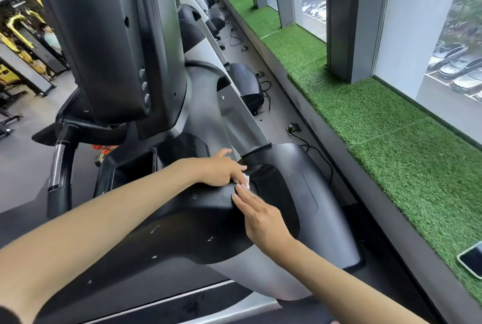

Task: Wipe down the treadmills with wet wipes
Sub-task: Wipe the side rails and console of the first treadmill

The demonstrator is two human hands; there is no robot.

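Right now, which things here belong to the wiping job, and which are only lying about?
For the job: wet wipe, left hand holding it, right hand flat beside it, treadmill console housing.
Lying about: phone on the green turf, floor cables, floor socket.

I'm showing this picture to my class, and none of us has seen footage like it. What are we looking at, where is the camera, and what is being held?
The camera sits on a person's head and looks down at their own two bare arms. In front of them is a treadmill, one of a row in a gym beside windows. The left hand holds a small white wipe against the treadmill's black cover. The right hand lies flat next to it with straight fingers and holds nothing. A phone lies on the green turf ledge to the right.
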